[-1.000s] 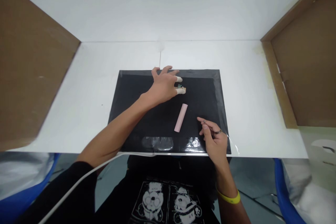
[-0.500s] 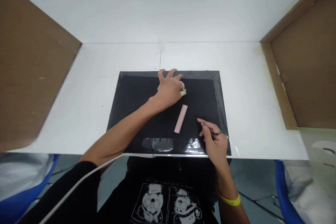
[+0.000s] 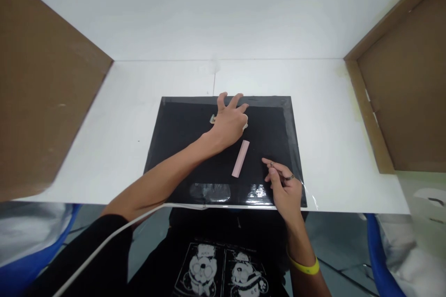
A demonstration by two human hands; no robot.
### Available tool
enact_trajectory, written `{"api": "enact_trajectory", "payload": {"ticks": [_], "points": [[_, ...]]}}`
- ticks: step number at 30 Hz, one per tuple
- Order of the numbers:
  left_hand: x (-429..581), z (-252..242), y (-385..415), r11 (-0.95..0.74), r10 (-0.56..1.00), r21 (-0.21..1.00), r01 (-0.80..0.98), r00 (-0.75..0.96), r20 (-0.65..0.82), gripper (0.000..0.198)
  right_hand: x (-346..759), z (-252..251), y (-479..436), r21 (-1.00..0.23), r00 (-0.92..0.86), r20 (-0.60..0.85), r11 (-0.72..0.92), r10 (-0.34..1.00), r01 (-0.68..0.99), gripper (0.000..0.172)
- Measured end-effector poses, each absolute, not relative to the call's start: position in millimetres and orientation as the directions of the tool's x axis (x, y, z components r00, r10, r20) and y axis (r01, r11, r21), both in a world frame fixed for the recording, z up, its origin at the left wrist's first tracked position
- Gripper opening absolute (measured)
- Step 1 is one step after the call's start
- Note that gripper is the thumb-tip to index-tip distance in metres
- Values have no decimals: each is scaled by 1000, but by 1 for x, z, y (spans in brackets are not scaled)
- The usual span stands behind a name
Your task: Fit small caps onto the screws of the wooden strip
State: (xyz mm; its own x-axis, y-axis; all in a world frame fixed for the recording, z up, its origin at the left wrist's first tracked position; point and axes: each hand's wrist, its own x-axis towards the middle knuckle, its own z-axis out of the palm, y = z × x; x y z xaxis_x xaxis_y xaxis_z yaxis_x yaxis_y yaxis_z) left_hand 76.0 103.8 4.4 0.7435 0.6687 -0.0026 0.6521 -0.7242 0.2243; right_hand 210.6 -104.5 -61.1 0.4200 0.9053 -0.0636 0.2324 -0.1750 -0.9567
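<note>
My left hand [image 3: 228, 125] reaches over the far middle of a black mat [image 3: 181, 144]. Its three outer fingers are spread, while its thumb and index finger curl down, mostly hidden. A small piece with a metal end [image 3: 212, 119] sticks out left of the hand, and something white [image 3: 245, 123] shows at its right edge; whether these are one thing I cannot tell. Nearer to me lies a pink, bar-shaped piece [image 3: 240, 158], untouched and slanted. My right hand [image 3: 285, 185] rests at the mat's near right, thumb and fingers pinched around a small dark item [image 3: 272, 164], too small to name.
The mat lies on a white table [image 3: 324, 148] under a clear sheet with shiny patches. Brown panels stand at the left [image 3: 45, 79] and right [image 3: 404, 93], with a white wall behind. A white cable [image 3: 114, 236] runs past my left arm to the table's front edge.
My left hand has shifted slightly right, baring the metal-ended piece on its left and covering more of the white thing. The right hand and pink piece stay put.
</note>
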Motion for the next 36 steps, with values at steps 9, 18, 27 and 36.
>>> {"api": "enact_trajectory", "payload": {"ticks": [9, 18, 27, 36], "points": [[72, 14, 94, -757, 650, 98, 646, 760, 6, 35, 211, -63, -105, -951, 417, -58, -177, 907, 253, 28], [9, 16, 66, -730, 678, 129, 671, 735, 13, 15, 211, -63, -105, -949, 415, -83, -199, 906, 245, 29], [0, 0, 52, -686, 728, 55, 726, 685, 29, 15, 213, -64, -107, -945, 414, -92, -210, 906, 249, 27], [-8, -13, 52, -695, 719, 90, 714, 683, 131, 22, 212, -66, -107, -948, 415, -85, -203, 906, 247, 27]]}}
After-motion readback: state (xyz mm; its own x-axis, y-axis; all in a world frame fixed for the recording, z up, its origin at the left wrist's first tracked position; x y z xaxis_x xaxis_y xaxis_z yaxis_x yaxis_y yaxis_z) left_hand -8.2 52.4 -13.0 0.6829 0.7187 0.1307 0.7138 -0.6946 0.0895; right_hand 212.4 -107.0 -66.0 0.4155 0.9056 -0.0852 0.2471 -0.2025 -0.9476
